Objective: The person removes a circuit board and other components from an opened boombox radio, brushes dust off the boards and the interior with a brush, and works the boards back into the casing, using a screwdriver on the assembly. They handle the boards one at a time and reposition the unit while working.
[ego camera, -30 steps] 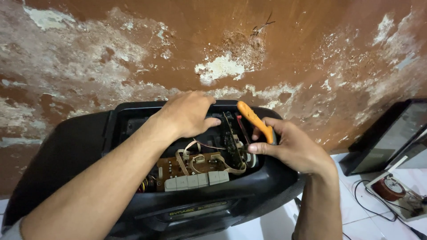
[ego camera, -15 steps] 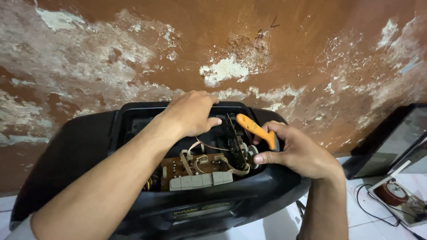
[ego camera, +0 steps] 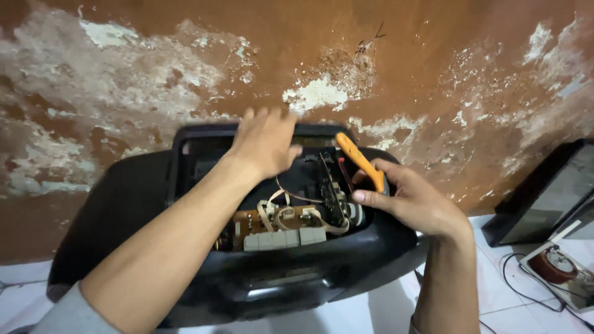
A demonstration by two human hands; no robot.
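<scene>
Opened black radio (ego camera: 247, 284) before a peeling wall (ego camera: 433, 74): left hand (ego camera: 263, 142), fingers spread, steadies its rear edge while right hand (ego camera: 411, 201) grips an orange tool (ego camera: 359, 162) over the circuit board (ego camera: 278, 226); probing inside demands fine aim.

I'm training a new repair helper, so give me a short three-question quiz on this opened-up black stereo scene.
1. True or false: the right hand holds an orange-handled tool.
2. Where does the left hand rest? A) on the floor B) on the upper rear edge of the black stereo casing C) on the device lying at the right.
3. Fill in: along the front edge of the exposed circuit board sits a row of grey ____.

Key: 1 true; 2 B; 3 buttons.
</scene>
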